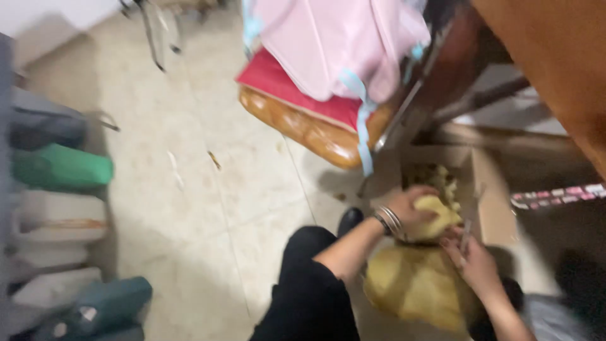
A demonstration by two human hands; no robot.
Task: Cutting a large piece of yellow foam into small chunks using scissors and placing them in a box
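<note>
The view is blurred. My left hand (pixel 413 205), with metal bangles on its wrist, grips a pale yellow lump (pixel 439 218) just over the open cardboard box (pixel 489 196), which holds more yellowish pieces (pixel 435 177). Below it lies a yellowish sack (pixel 416 284) on the floor. My right hand (pixel 473 262) holds the sack's upper edge, close under the lump. My leg in black trousers (pixel 309 290) is at the bottom centre.
A padded brown seat with a red cushion (pixel 297 95) and pink cloth (pixel 341 44) stands behind the box. Dark wooden furniture (pixel 555 57) fills the right. Green, grey and white containers (pixel 60 167) line the left edge. Pale tiled floor (pixel 189 158) lies between.
</note>
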